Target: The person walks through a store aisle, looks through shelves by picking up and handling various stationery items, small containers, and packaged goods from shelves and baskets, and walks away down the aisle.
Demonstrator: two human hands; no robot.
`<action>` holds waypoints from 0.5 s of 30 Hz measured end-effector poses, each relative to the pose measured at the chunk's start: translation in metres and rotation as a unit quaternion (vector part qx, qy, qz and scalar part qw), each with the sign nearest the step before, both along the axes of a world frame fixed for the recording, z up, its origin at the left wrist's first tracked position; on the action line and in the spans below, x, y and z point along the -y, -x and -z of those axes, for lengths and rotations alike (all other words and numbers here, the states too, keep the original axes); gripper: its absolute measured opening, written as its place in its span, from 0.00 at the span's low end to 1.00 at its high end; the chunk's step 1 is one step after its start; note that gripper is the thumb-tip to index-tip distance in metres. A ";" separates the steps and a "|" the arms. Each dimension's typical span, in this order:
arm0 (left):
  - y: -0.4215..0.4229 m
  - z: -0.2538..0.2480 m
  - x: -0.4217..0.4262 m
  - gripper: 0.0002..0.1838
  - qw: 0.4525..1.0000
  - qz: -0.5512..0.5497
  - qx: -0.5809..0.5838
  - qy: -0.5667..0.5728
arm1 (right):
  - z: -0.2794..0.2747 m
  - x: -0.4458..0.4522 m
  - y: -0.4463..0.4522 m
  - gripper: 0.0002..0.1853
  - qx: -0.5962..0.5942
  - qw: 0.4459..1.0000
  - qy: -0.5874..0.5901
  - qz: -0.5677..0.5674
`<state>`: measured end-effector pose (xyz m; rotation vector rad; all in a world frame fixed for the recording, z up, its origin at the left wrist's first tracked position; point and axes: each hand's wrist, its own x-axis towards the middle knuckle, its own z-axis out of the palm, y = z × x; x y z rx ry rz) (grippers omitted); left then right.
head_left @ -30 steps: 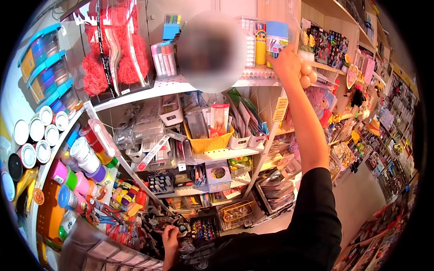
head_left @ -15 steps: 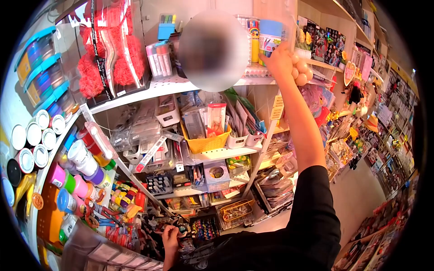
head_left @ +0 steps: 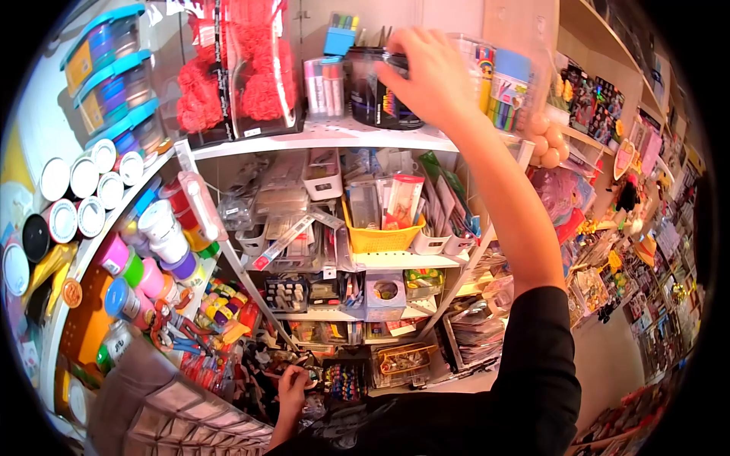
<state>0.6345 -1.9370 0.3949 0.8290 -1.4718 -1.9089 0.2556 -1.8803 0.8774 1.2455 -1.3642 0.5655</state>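
Observation:
Raised to the top shelf, my right hand (head_left: pixel 430 74) is at the upper edge of a black cylindrical container (head_left: pixel 372 99), its thumb and fingers apart; whether it touches the container is unclear. Left of that container stand clear packs of markers (head_left: pixel 325 87) and a blue pen box (head_left: pixel 340 36). To its right, past my wrist, is a marker set with a blue lid (head_left: pixel 511 87). My left hand (head_left: pixel 293 384) is low near my body, fingers curled together beside dark packaged goods (head_left: pixel 342 380); what it holds is too small to tell.
Below the top shelf (head_left: pixel 327 139) is a yellow basket (head_left: pixel 384 239) of packaged items. Paint jars (head_left: pixel 160 220) fill the left shelves, under stacked blue-lidded boxes (head_left: pixel 114 68). A round-beaded tan item (head_left: pixel 546 143) hangs right of my forearm. Packed racks line an aisle at right.
My right hand has left the blue-lidded marker set and moved left to the black container. The view has shifted, so the shelves appear further right. My left hand stays low and curled.

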 end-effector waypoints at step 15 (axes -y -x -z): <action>-0.037 0.021 -0.017 0.06 0.995 -0.067 -0.018 -0.074 | -0.016 0.144 0.004 0.06 -0.086 0.953 -0.128 0.260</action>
